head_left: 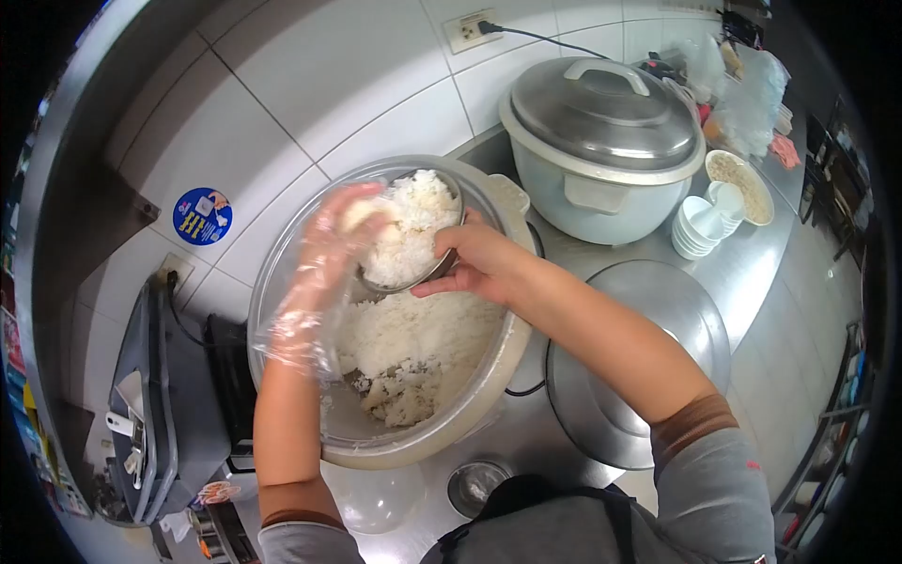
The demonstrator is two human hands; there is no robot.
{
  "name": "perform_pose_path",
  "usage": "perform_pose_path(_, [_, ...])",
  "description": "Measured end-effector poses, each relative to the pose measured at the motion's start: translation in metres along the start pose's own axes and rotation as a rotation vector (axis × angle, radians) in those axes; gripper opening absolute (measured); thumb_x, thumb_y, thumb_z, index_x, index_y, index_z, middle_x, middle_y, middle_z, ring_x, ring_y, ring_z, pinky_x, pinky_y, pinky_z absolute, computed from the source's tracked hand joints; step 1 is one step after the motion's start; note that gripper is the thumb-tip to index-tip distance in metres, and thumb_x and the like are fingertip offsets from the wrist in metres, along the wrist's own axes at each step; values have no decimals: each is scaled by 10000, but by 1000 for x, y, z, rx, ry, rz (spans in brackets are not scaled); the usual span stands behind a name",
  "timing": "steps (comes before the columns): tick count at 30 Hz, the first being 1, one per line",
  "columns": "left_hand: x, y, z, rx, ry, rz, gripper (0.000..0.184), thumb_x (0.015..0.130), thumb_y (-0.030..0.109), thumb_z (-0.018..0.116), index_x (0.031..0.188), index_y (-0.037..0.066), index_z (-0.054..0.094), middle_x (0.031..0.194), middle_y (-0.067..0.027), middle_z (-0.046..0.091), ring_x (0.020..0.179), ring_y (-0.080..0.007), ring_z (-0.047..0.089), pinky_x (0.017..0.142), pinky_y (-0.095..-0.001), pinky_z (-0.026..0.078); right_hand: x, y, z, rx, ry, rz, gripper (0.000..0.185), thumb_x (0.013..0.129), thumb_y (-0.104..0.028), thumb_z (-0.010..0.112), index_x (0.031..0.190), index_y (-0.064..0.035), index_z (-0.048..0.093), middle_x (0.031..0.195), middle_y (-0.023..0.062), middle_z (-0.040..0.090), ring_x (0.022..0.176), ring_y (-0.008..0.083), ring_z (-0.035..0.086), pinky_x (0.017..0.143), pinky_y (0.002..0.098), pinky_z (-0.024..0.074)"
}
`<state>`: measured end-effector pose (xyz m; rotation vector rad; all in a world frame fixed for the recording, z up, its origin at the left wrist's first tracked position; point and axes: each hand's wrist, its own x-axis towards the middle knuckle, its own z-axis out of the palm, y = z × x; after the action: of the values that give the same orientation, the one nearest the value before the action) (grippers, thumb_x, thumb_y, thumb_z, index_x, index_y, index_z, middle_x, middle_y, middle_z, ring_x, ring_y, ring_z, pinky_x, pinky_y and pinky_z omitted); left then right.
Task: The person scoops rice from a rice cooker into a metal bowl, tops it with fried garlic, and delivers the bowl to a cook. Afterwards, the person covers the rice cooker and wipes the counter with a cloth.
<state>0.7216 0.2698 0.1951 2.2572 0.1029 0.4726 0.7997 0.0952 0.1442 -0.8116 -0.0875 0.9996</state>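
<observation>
Head view: my right hand (477, 256) is wrapped round a metal bowl (457, 195) heaped with white rice (420, 216), over a round pot (503, 393) of clumpy rice. My left hand (349, 214), in crinkly clear plastic (299, 350), is half-curled on the heap, too blurred to tell if it's gripping any. Lidded cooker (601, 209)'s beyond my right.

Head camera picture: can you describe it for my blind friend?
A right hand holds a round silver metal bowl of white rice while a left hand in a clear plastic glove is at that rice, above a big cream-rimmed pot. Beyond stands a white cooker with a silver metal lid.
</observation>
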Motion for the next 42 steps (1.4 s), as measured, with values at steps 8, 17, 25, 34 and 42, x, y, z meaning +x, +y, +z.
perform_pose_path(8, [-10, 8, 40, 329, -79, 295, 346, 864, 267, 643, 1209, 254, 636, 1420, -113, 407, 1324, -388, 325, 1108, -481, 273, 3, 1, -7, -5, -119, -4, 831, 705, 84, 505, 1382, -118, 67, 1250, 231, 407, 953, 421, 613, 721, 549, 596])
perform_pose_path(17, [-8, -9, 30, 357, -38, 340, 315, 816, -65, 568, 1023, 120, 715, 1272, -111, 499, 1223, -278, 464, 996, -375, 402, -4, 2, -3, -22, -121, -18, 812, 697, 40, 538, 1354, -104, 84, 1229, 235, 406, 925, 414, 617, 676, 533, 603])
perform_pose_path(25, [-6, -3, 22, 40, 66, 306, 203, 844, -22, 621, 1015, 57, 696, 1015, -63, 601, 1017, -180, 546, 901, -307, 447, -2, 7, -7, -36, -257, -5, 896, 687, 10, 560, 1394, -108, 22, 1220, 233, 400, 898, 402, 620, 658, 498, 607])
perform_pose_path(34, [-9, 2, 23, 81, 238, 27, 139, 933, 113, 564, 1005, 16, 633, 774, -61, 599, 678, -157, 502, 676, -288, 457, -8, 2, -1, -59, -191, 56, 880, 710, 30, 521, 1435, -168, 61, 1270, 177, 435, 1005, 364, 607, 810, 530, 565])
perform_pose_path(42, [-26, 17, 17, 376, 337, 88, 119, 932, 117, 525, 1011, 49, 582, 699, -129, 564, 633, -270, 573, 638, -368, 448, -18, 2, 4, -36, -227, 17, 728, 721, 58, 464, 1383, -117, 213, 1224, 183, 486, 972, 357, 624, 797, 535, 576])
